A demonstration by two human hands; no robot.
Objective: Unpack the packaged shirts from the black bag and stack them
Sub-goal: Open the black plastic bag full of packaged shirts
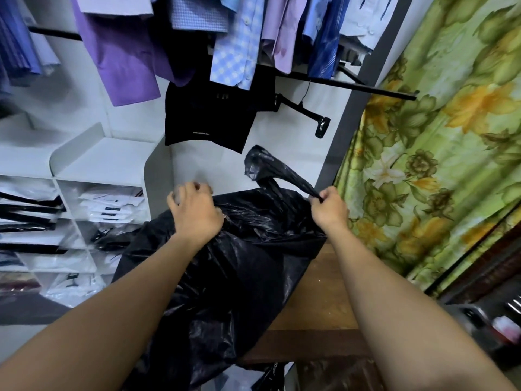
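A large black plastic bag (225, 277) bulges on a brown wooden table (318, 300) in the middle of the view. My left hand (194, 213) presses down on the bag's top left, fingers curled into the plastic. My right hand (329, 207) pinches a twisted handle of the bag (282, 170), which is pulled up and to the left. The bag's contents are hidden. No packaged shirts lie on the table.
White shelf cubbies (84, 210) at the left hold packaged white shirts in clear wrap. Purple, blue and checked shirts (225, 38) hang above, with a black garment (214, 117) below them. A green floral curtain (439, 165) hangs at the right.
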